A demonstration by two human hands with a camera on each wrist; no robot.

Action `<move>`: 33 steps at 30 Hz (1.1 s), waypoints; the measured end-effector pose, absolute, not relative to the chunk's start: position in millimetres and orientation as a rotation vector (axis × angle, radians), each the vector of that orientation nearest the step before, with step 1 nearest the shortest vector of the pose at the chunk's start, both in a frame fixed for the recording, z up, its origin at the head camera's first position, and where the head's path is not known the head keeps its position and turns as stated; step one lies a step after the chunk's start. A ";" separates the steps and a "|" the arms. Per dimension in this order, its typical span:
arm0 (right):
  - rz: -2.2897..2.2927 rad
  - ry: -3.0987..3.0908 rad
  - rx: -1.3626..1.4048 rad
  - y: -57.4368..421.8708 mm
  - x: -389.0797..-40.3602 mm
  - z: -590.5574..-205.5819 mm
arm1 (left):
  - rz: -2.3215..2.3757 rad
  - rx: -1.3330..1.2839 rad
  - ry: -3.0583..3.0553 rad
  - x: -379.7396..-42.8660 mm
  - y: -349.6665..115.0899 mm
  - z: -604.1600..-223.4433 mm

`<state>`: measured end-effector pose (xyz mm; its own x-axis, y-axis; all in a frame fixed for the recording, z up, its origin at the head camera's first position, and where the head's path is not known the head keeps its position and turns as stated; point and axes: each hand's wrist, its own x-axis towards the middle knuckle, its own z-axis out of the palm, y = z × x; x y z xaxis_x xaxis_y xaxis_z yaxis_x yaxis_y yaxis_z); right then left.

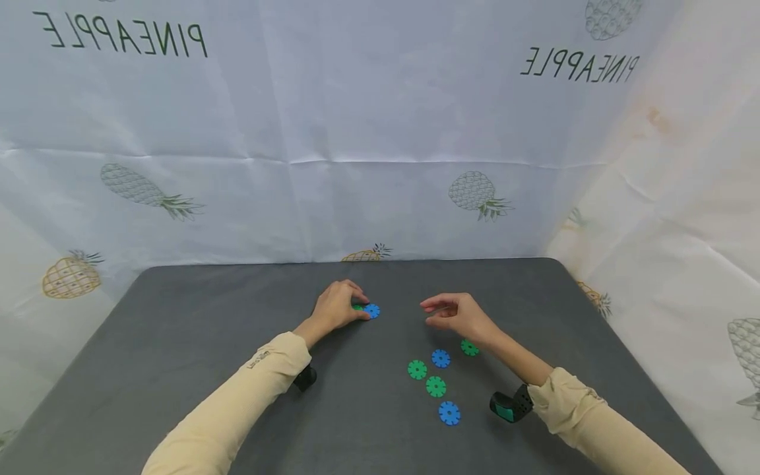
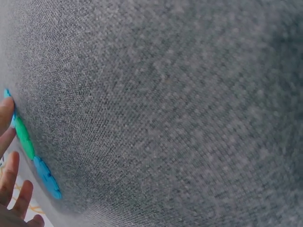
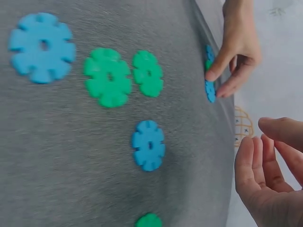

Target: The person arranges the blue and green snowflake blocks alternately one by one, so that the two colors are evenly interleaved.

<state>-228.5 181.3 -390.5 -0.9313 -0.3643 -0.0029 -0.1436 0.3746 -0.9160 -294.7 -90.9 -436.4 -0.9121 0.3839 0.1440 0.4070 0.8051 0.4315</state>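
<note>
My left hand [image 1: 340,305] holds a short row of slotted plastic building discs at the table's far middle, thumb and fingers at their edges. A blue disc [image 1: 372,311] sticks out on the right of that row, with a green disc [image 1: 357,307] beside it. Another blue disc [image 3: 209,52] shows at the row's other end in the right wrist view. My right hand [image 1: 460,315] hovers to the right, its fingers loosely bent and nothing between them. Below it lie loose discs: a blue one [image 1: 441,358] and a green one [image 1: 470,347] are nearest.
Closer to me on the grey table [image 1: 196,369] lie two more green discs [image 1: 417,369] and a blue disc [image 1: 449,413]. A white curtain [image 1: 356,119] printed with pineapples hangs right behind the table's far edge and along the right side.
</note>
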 end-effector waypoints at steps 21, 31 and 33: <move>-1.414 2.241 -0.923 221.4 -187.9 -422.2 | -0.779 -0.613 -2.942 -291.4 -92.7 -435.9; -1.269 2.364 -0.999 220.2 -176.4 -436.3 | -0.787 -0.601 -2.937 -292.5 -90.9 -436.4; -1.252 2.377 -1.006 220.0 -176.4 -438.1 | -0.790 -0.603 -2.936 -292.8 -90.0 -436.1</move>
<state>-176.4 220.0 -438.1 -0.7217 -0.6879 0.0774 -0.4529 0.3846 -0.8043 -292.8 -90.0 -436.1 -0.9234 0.3580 0.1388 0.3793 0.7944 0.4743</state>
